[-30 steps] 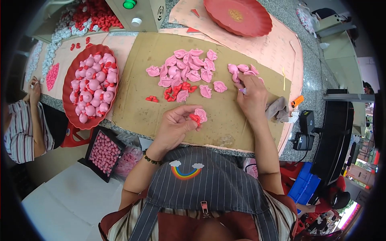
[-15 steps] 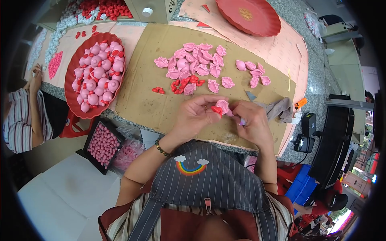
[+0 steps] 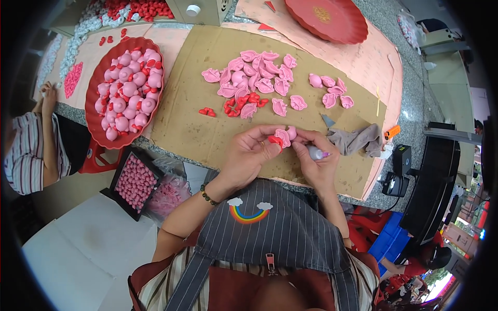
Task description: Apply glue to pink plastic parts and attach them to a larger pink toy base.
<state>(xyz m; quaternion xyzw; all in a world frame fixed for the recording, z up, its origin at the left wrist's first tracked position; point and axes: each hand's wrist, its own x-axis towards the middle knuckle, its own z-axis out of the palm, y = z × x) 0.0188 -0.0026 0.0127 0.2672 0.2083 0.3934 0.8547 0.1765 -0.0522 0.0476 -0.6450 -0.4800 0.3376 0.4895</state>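
Observation:
My left hand (image 3: pixel 250 154) pinches a hollow pink plastic shell half (image 3: pixel 283 137) and a small red bow-shaped piece (image 3: pixel 275 141) over the cardboard. Against the shell sits a rounded pink part (image 3: pixel 291 132), touched by the fingertips of my right hand (image 3: pixel 317 160). A small translucent squeeze bottle (image 3: pixel 315 152) with a purple tip is tucked in my right hand, its tip pointing right. Beyond my hands lies a pile of pink shell halves (image 3: pixel 264 85), with loose red bow pieces (image 3: pixel 241 105) at its near side.
A red scalloped tray (image 3: pixel 91 89) of pink rounded parts with red pieces stands left on the cardboard's edge. Another red tray (image 3: pixel 340 28) lies at the far right. A grey cloth (image 3: pixel 358 140) and an orange cutter (image 3: pixel 392 132) are to the right. Another person's hand (image 3: pixel 47 93) is far left.
My right hand has turned, swinging the bottle's tip outward to the right. The rounded pink part now shows beside the shell in my left hand. The view has shifted slightly.

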